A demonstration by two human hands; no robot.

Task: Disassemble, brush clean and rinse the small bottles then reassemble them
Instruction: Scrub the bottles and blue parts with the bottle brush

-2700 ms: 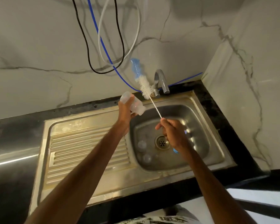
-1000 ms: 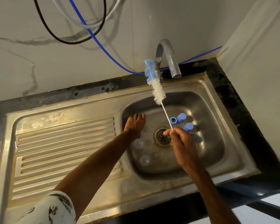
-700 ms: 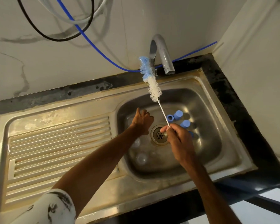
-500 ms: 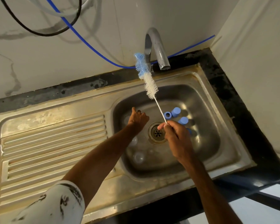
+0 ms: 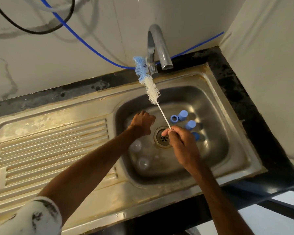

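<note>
My right hand (image 5: 180,143) pinches the thin wire handle of a bottle brush (image 5: 152,89) above the drain. Its white bristles and blue tip point up towards the tap. My left hand (image 5: 142,122) is down at the back left of the sink basin (image 5: 217,126), fingers curled round what looks like a clear small bottle, mostly hidden under the hand. Two more clear bottles (image 5: 135,146) (image 5: 143,163) lie on the basin floor below my left wrist. Several blue caps (image 5: 183,115) lie right of the brush handle, one partly behind my right hand.
A steel tap (image 5: 157,46) stands at the back of the sink, right behind the brush tip. The ribbed draining board (image 5: 53,143) fills the left side. Blue, black and white cables (image 5: 85,41) hang on the marble wall. A wall closes the right side.
My left hand set a clear bottle down in the basin, then curled its fingers at the back left. The brush stayed in my right hand, and the view shifted closer over the sink.
</note>
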